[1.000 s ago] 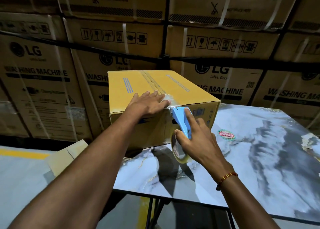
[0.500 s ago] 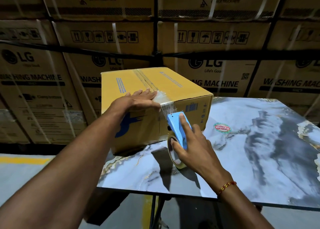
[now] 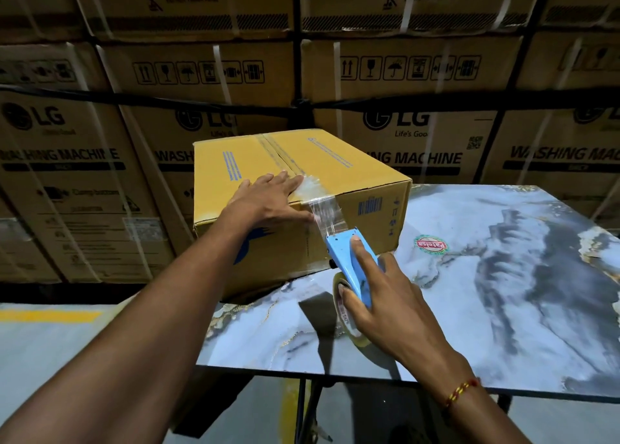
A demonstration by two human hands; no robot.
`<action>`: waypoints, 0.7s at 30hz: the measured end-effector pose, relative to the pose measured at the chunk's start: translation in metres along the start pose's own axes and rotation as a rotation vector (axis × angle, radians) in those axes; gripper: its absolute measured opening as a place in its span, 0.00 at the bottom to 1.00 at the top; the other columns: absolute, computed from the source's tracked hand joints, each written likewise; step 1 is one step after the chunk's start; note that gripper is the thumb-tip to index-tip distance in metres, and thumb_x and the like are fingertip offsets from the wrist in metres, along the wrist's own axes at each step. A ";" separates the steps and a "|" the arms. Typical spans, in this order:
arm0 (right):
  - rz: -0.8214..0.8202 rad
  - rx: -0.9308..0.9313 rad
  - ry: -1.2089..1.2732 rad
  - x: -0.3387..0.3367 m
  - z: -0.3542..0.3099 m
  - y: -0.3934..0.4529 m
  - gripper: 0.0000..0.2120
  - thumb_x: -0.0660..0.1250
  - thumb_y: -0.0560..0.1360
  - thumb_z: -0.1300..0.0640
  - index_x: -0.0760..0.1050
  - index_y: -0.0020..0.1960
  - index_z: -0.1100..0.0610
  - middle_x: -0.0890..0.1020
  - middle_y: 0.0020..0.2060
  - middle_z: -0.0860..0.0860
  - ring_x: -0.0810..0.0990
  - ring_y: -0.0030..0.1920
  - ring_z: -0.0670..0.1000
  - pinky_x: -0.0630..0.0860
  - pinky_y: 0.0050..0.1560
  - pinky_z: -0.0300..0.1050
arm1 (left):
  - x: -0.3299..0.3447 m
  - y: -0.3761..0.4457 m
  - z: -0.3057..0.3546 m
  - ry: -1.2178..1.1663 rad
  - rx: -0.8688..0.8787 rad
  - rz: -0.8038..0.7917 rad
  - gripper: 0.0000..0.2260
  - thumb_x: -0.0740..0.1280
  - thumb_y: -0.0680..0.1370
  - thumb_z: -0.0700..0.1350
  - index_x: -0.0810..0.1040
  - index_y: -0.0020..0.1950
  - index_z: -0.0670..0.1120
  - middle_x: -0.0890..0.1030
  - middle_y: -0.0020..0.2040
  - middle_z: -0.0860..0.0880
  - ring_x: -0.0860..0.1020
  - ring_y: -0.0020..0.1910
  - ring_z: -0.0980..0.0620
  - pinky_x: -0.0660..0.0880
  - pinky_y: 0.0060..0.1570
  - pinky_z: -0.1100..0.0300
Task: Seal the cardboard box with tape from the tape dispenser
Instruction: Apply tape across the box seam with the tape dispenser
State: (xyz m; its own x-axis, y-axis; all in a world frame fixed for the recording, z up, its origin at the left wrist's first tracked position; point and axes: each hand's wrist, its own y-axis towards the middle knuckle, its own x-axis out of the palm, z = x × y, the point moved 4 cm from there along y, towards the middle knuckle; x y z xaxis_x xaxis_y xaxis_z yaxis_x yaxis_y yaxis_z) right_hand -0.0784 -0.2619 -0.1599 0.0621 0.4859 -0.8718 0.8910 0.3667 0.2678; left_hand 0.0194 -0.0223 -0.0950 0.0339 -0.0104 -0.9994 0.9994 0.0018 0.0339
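Note:
A yellow cardboard box [image 3: 335, 161] stands on the marble-patterned table [image 3: 503, 276], its near left corner hanging past the table's left edge. Clear tape runs along its top seam and over the near top edge. My left hand [image 3: 265, 198] lies flat on the box top at that edge, fingers spread, pressing beside the tape. My right hand [image 3: 382, 296] grips the blue tape dispenser [image 3: 352, 259] in front of the box's near side. A stretch of clear tape [image 3: 325, 213] spans from the box edge down to the dispenser's blade.
Tall stacks of strapped brown washing-machine cartons [image 3: 436, 108] form a wall just behind the table. A round red-and-green sticker [image 3: 430, 244] sits on the tabletop right of the box. Grey floor with a yellow line [image 3: 47, 316] lies to the left.
My right hand has pulled the dispenser down and away from the box's top edge, drawing out more tape over the near side. My left hand stays pressed on the box top.

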 end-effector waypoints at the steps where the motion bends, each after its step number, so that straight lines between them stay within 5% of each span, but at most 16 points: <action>1: -0.010 0.001 -0.012 -0.001 0.002 0.002 0.34 0.58 0.80 0.40 0.43 0.78 0.38 0.67 0.61 0.50 0.76 0.48 0.57 0.75 0.44 0.47 | 0.000 0.000 0.000 0.000 -0.003 -0.003 0.53 0.52 0.63 0.81 0.45 0.82 0.57 0.46 0.84 0.48 0.49 0.82 0.43 0.48 0.76 0.34; 8: 0.054 -0.059 0.090 0.000 0.010 -0.001 0.33 0.58 0.79 0.38 0.44 0.78 0.35 0.66 0.56 0.47 0.77 0.47 0.54 0.78 0.45 0.49 | 0.001 0.001 -0.001 0.003 0.005 0.021 0.61 0.43 0.53 0.86 0.45 0.82 0.57 0.48 0.84 0.48 0.51 0.82 0.43 0.50 0.76 0.34; 13: 0.145 -0.138 0.288 0.008 0.016 -0.008 0.35 0.63 0.79 0.44 0.46 0.78 0.33 0.68 0.56 0.44 0.74 0.49 0.48 0.77 0.48 0.44 | 0.000 -0.001 0.000 0.012 0.007 0.021 0.56 0.48 0.59 0.82 0.46 0.82 0.57 0.48 0.84 0.48 0.50 0.82 0.43 0.50 0.76 0.35; 21: 0.149 -0.220 0.256 0.005 0.020 -0.009 0.35 0.61 0.77 0.41 0.45 0.78 0.32 0.68 0.57 0.45 0.75 0.48 0.48 0.80 0.44 0.43 | -0.001 -0.002 0.001 0.014 0.004 0.020 0.55 0.48 0.59 0.82 0.46 0.82 0.57 0.48 0.84 0.48 0.51 0.82 0.43 0.51 0.76 0.35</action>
State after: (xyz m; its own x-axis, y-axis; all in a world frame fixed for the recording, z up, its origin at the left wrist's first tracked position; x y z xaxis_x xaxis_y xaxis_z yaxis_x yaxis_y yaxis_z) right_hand -0.0770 -0.2784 -0.1747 0.0444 0.7193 -0.6933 0.7606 0.4256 0.4903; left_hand 0.0176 -0.0238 -0.0939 0.0536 0.0035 -0.9986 0.9986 -0.0025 0.0536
